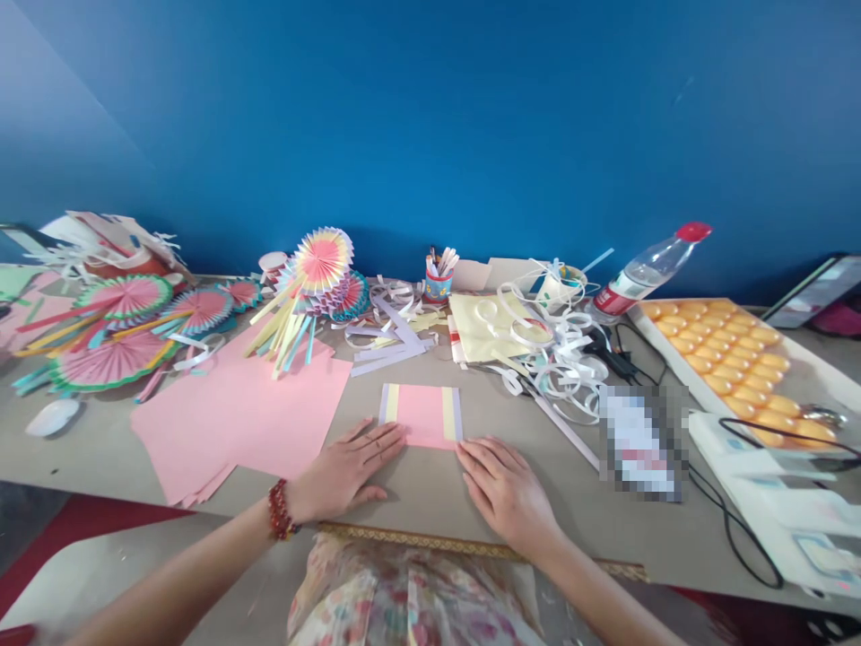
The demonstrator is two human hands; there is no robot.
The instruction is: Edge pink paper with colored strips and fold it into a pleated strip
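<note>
A pink paper sheet (421, 414) lies flat on the table in front of me, with a yellow and a lilac strip along each of its two sides. My left hand (350, 467), a red bead bracelet (280, 510) on its wrist, rests flat with fingers stretched over the sheet's lower left corner. At the lower right corner, my right hand (508, 489) lies with its fingertips touching the edge, fingers extended and loosely together. Neither hand grips anything. Larger pink paper sheets (248, 413) spread to the left of my left hand.
Pleated paper fans (114, 350) with coloured strips lie at the left, near a white mouse (54, 418). Curled white strips (571, 359) and yellow paper (488, 327) sit behind. A bottle (646, 274) leans at right, by an orange bubbled tray (726, 359) and a white power strip (773, 502).
</note>
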